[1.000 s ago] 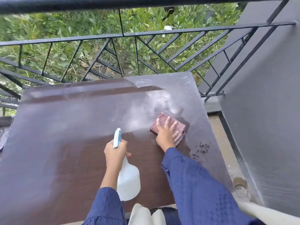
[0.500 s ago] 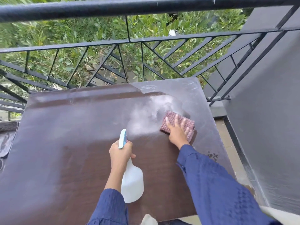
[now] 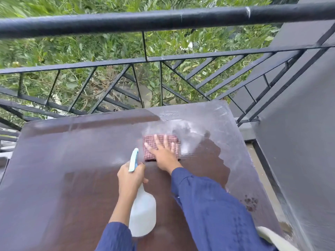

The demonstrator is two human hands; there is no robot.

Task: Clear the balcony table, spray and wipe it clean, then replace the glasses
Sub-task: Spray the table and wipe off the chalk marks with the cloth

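A dark brown balcony table (image 3: 72, 169) fills the lower view, with wet, shiny streaks near its far right corner. My right hand (image 3: 164, 153) lies flat, fingers spread, pressing a folded pink checked cloth (image 3: 150, 151) onto the tabletop just past the centre. My left hand (image 3: 129, 176) grips the neck of a white spray bottle (image 3: 143, 216) with a light blue trigger head, held above the table close to the cloth. No glasses are in view.
A black metal railing (image 3: 163, 20) runs along the table's far edge, with green foliage beyond. A grey wall (image 3: 299, 142) stands on the right, a narrow strip of floor between it and the table. Dark spots (image 3: 251, 202) mark the table's right edge.
My right hand has slid the cloth away from me and to the left across the table. The left hand with the spray bottle has stayed about where it was. The view has tilted closer to the railing.
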